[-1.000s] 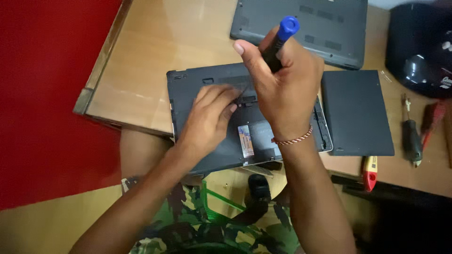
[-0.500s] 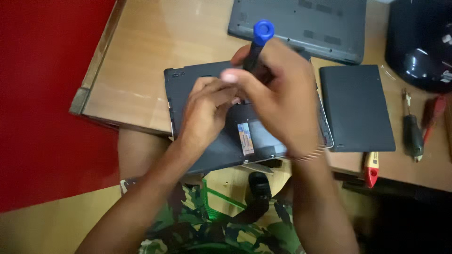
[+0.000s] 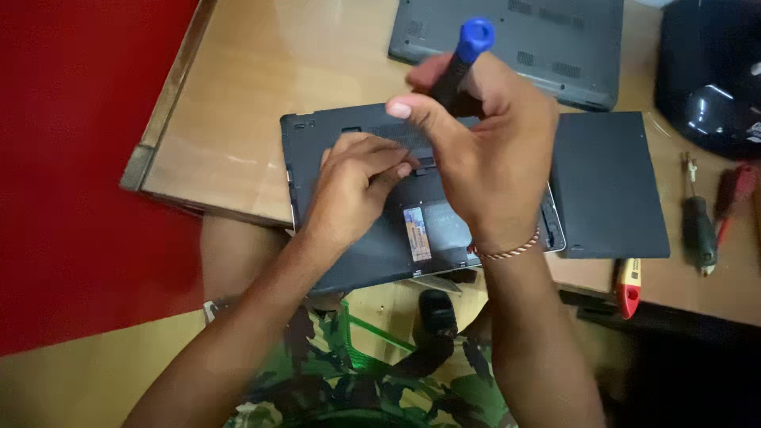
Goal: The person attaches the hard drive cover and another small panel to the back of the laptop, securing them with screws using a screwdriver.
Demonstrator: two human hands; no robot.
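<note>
A dark grey laptop (image 3: 317,150) lies upside down on the wooden table (image 3: 261,95), overhanging its near edge, with part of its underside open. My right hand (image 3: 483,158) grips a black screwdriver with a blue cap (image 3: 468,47), held upright over the middle of the laptop's base. My left hand (image 3: 353,186) rests flat on the base, fingertips by the screwdriver's lower end. The tip is hidden behind my hands.
A removed dark cover panel (image 3: 606,186) lies to the right of the laptop. A second grey laptop (image 3: 547,40) sits at the back. Further right are a black helmet (image 3: 709,75), a dark-handled screwdriver (image 3: 697,226), a red tool (image 3: 733,194) and a yellow-red tool (image 3: 629,285).
My right hand has shifted slightly with the screwdriver, whose blue cap now tilts more to the right. My left hand stays on the laptop base, its fingers still by the tool's lower end.
</note>
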